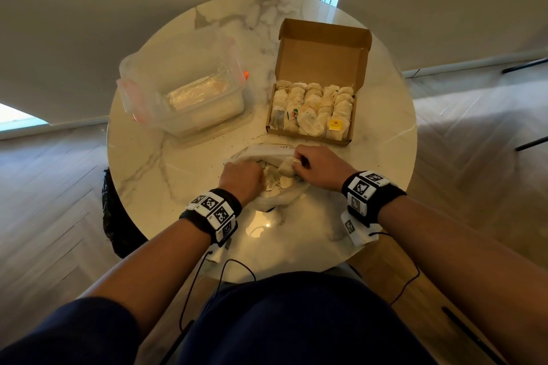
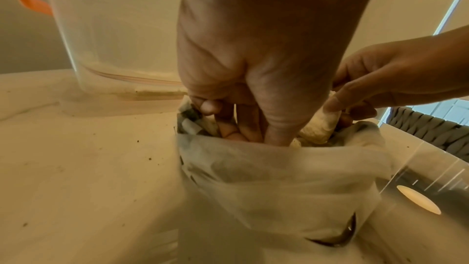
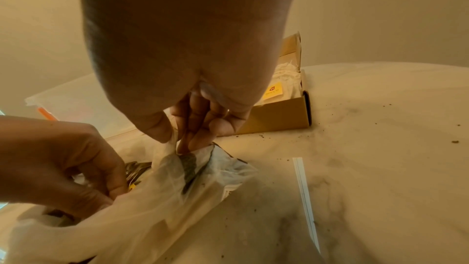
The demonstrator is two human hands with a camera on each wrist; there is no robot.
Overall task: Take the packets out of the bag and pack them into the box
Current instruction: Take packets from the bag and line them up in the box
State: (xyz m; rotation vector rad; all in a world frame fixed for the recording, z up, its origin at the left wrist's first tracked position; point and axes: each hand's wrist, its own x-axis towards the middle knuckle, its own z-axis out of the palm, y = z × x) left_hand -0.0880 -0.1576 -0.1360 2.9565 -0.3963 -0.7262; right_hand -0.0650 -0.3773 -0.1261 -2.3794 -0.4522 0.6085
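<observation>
My left hand (image 1: 243, 179) digs curled fingers among the packets (image 2: 319, 127) inside the bag (image 1: 275, 195), while my right hand (image 1: 315, 164) pinches the bag's rim and one packet. The bag lies near the surface's (image 1: 178, 187) front edge; the box (image 1: 314, 89) sits toward its far right edge.

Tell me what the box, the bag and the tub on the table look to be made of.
Box: brown corrugated cardboard, matte, with folded flaps and an open lid.
Bag: thin, cloudy, see-through plastic film, probably; it crumples softly and the packets show through.
Tub: clear rigid plastic, slightly glossy, with orange clips.
Table: white veined top, polished like marble; it could be imitation.
</observation>
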